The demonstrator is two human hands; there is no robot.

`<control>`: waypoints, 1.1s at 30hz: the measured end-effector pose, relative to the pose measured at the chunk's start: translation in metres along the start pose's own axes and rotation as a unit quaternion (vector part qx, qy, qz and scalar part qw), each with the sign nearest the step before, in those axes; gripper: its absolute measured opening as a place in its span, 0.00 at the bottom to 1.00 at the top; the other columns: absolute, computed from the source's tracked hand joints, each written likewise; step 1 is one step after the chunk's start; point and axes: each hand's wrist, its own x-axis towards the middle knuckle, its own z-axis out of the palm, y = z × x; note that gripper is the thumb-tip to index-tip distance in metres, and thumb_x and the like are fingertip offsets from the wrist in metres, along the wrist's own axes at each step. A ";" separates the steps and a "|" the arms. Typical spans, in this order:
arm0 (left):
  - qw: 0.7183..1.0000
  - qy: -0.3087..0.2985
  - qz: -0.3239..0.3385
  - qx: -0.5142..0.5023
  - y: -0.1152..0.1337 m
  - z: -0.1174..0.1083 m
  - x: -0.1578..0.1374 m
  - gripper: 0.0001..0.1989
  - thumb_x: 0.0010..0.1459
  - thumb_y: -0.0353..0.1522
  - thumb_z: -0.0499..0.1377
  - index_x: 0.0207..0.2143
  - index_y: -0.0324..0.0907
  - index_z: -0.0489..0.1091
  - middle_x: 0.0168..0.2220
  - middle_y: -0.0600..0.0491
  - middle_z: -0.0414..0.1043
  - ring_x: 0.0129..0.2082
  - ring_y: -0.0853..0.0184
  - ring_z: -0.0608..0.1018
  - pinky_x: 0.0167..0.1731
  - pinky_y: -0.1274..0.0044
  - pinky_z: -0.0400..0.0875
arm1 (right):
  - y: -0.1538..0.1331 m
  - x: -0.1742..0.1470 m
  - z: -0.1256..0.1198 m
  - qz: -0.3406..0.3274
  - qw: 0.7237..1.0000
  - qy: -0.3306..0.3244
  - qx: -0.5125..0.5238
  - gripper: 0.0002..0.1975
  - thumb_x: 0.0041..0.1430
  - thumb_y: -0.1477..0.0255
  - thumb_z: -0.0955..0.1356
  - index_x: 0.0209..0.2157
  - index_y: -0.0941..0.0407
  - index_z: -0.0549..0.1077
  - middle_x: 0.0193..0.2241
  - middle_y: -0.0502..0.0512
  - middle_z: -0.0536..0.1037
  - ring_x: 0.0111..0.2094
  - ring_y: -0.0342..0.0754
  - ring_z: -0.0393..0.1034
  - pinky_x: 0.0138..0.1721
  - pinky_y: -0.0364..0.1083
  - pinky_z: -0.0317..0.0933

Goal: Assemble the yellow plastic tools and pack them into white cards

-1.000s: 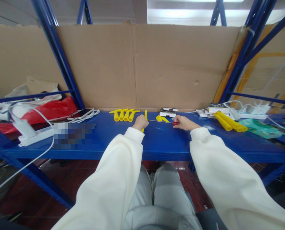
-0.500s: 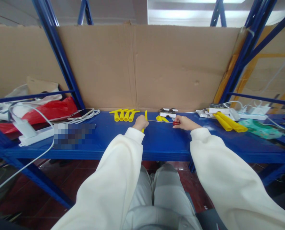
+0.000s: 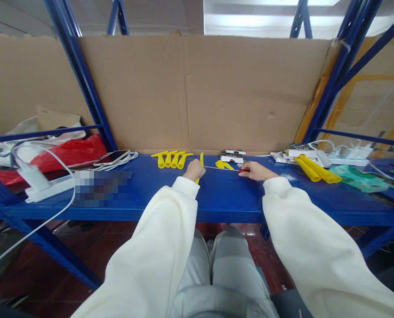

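My left hand [image 3: 193,170] is closed around a yellow plastic piece [image 3: 201,159], whose ends stick out above and below the fingers. From the right, my right hand [image 3: 256,171] grips the red handle of a screwdriver [image 3: 223,168]. Its thin metal shaft lies level, with the tip at the yellow piece beside my left fingers; whether it sits in a screw is too small to tell. Left of my hands stand several yellow T-shaped pieces [image 3: 174,161] in a row. Small flat yellow parts [image 3: 222,164] lie just behind the shaft.
A small black-and-white box [image 3: 231,157] stands at the back by the cardboard wall [image 3: 250,88]. To the right lie yellow tubes [image 3: 319,171] and a green plastic packet [image 3: 359,179]. A phone [image 3: 112,157], cables and a white power strip [image 3: 51,187] occupy the left.
Both hands keep almost the same place and grip. The right fingers have shifted very slightly on the screwdriver handle.
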 end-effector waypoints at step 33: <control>1.000 0.002 -0.001 0.006 0.001 -0.001 -0.002 0.20 0.55 0.21 0.57 0.51 0.26 0.75 0.41 0.36 0.81 0.45 0.59 0.83 0.42 0.80 0.73 | 0.002 0.001 0.004 -0.006 1.000 0.010 -0.008 0.08 0.59 0.67 0.68 0.28 0.55 0.74 0.27 0.56 0.79 0.29 0.49 0.71 0.34 0.45 0.60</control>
